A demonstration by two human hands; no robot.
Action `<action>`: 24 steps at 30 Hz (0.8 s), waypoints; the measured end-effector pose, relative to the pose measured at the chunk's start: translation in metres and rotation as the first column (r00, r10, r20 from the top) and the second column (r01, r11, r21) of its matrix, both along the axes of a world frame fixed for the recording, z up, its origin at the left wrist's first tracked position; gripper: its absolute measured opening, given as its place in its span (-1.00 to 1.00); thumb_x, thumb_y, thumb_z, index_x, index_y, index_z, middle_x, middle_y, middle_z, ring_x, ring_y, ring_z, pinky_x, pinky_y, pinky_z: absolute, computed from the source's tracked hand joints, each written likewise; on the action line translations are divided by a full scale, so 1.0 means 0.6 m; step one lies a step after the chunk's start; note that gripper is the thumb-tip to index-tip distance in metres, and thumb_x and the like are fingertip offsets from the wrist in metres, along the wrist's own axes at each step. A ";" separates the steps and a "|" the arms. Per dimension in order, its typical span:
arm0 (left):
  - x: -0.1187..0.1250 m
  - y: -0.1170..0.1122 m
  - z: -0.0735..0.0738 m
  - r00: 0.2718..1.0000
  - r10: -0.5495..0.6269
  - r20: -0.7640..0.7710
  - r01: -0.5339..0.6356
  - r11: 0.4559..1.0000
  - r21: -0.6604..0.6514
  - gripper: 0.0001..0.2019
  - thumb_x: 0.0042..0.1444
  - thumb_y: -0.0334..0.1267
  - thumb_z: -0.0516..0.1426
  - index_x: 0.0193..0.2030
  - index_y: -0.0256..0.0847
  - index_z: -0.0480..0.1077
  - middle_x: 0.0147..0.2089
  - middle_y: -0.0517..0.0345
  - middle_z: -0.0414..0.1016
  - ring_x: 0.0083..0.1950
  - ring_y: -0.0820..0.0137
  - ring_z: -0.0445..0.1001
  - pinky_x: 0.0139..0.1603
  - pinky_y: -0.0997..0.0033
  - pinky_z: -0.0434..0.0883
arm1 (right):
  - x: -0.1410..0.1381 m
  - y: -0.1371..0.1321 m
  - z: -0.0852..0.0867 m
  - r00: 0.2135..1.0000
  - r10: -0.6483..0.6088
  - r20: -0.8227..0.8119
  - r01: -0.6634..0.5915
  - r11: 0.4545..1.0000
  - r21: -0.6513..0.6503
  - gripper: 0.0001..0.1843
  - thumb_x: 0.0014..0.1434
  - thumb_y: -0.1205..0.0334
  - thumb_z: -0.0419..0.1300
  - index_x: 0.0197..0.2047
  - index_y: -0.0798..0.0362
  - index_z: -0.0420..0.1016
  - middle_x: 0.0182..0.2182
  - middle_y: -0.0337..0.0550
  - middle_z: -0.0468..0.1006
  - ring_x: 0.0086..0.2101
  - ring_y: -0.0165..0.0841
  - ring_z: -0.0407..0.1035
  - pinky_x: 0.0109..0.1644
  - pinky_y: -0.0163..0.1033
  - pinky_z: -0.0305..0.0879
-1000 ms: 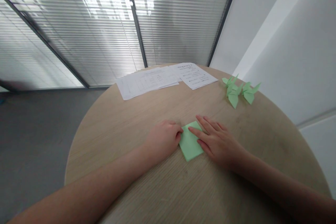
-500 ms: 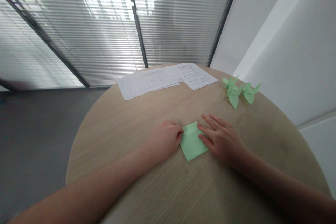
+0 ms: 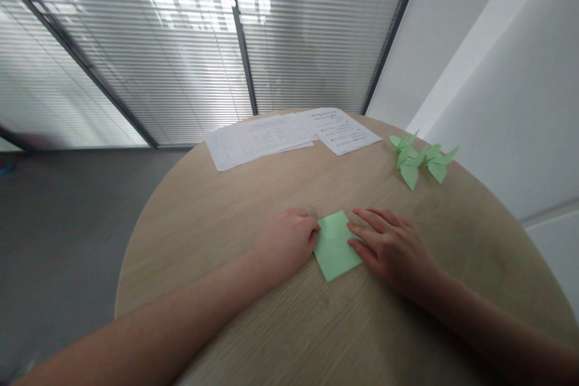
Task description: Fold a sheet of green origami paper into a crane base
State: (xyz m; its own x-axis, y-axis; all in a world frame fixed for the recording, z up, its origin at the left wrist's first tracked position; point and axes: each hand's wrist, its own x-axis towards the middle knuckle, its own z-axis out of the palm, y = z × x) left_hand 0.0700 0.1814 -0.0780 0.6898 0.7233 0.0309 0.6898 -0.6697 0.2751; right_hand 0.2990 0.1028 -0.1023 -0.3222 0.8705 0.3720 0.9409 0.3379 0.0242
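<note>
Printed sheets lie flat, well beyond the left hand. The left hand rests with fingers curled inward at the left edge of the green paper; whether they pinch that edge cannot be told. The paper lies flat between both hands. The right hand is spread palm down, fingertips touching the paper's right edge. Green folded-paper birds stand beyond the right hand, well apart from it.

Folded paper square on round table, between my left fingers and right fingers. Printed sheets beyond both; origami cranes beyond right fingers, further right.
</note>
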 end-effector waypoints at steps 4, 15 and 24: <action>-0.003 -0.004 0.003 0.997 -0.030 -0.072 0.038 0.992 0.117 -0.82 0.28 -0.35 0.14 -0.24 -0.18 0.61 -0.20 0.04 0.59 -0.10 0.17 0.52 -0.09 0.18 0.49 | -0.004 -0.001 0.002 1.000 -0.004 0.023 0.004 1.000 -0.004 -0.70 0.36 0.18 0.18 0.06 0.00 0.65 0.14 -0.05 0.60 0.09 -0.02 0.44 0.11 0.10 0.38; 0.002 0.008 -0.017 0.885 -0.446 -0.131 0.465 0.852 0.240 -0.68 0.44 -0.31 0.01 0.22 -0.30 0.43 0.29 -0.03 0.48 0.29 0.22 0.41 0.35 0.21 0.29 | 0.011 0.000 0.007 1.000 0.014 -0.022 -0.014 1.000 -0.006 -0.76 0.35 0.25 0.18 -0.08 0.00 0.70 0.05 -0.04 0.66 0.06 -0.06 0.47 0.14 0.08 0.39; 0.003 0.008 -0.013 0.896 -0.417 -0.155 0.441 0.875 0.198 -0.63 0.46 -0.26 -0.05 0.30 -0.20 0.36 0.40 0.02 0.36 0.39 0.15 0.30 0.37 0.09 0.23 | 0.010 0.002 0.005 0.995 0.078 -0.064 -0.081 0.996 -0.036 -0.74 0.34 0.24 0.19 0.00 -0.01 0.68 0.06 -0.02 0.63 0.06 -0.07 0.47 0.15 0.07 0.42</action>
